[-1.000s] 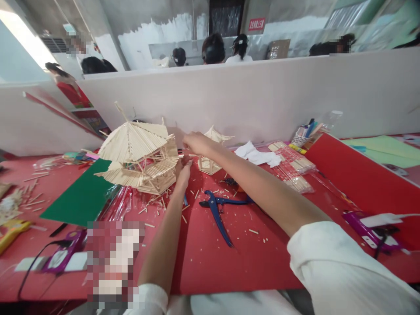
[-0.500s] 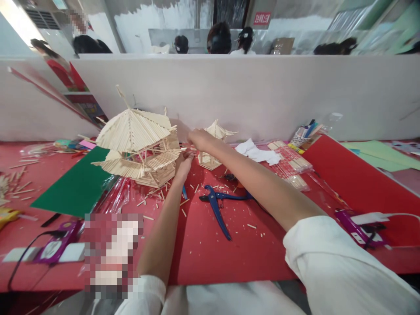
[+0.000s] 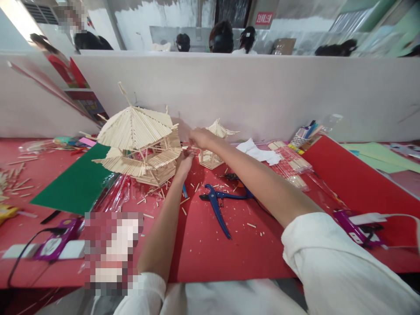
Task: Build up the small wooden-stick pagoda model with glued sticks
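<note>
On the red table (image 3: 203, 253) stands a stick pavilion (image 3: 133, 129); behind, a partition (image 3: 269, 87).

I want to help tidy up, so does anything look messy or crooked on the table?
Yes. Little stick bits are scattered over the red tabletop, around the blue cutter, like spilled scraps. Also, a stick at the top of the bigger stick pavilion leans to one side instead of pointing straight up.
</note>
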Tool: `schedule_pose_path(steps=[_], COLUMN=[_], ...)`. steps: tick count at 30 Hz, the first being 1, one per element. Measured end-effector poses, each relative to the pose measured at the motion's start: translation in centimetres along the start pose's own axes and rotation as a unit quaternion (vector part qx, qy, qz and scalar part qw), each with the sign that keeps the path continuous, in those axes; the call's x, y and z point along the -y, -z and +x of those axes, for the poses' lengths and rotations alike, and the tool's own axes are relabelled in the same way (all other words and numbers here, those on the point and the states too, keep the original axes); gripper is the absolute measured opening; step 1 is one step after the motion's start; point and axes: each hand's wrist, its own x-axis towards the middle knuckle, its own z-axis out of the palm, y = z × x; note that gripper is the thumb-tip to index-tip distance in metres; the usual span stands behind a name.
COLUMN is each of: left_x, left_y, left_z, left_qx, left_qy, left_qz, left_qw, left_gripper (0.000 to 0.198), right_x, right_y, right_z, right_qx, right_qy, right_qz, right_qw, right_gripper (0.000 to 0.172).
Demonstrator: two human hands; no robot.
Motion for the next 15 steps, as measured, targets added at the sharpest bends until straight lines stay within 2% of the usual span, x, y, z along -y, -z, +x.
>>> schedule_pose_path(steps=[8, 15], left_x=[-0.2, -1.1], left_y=[0.3, 0.1], left_z=[0.0, -0.3], left_qx=[-0.026, -0.017], left_qy=[0.032, 0.050], left_qz=[0.047, 0.086], left_qw=[0.998, 0.995], left_gripper=[0.029, 0.030], right_x=[-0.4, -0.8], right_y=[-0.4, -0.6], right_z=[0.0, 0.2], right_qx=[-0.003, -0.008], right_qy=[0.009, 0.020], right_qz=[0.009, 0.015], right_qw=[1.000, 1.000], right_gripper=[0.028, 0.028])
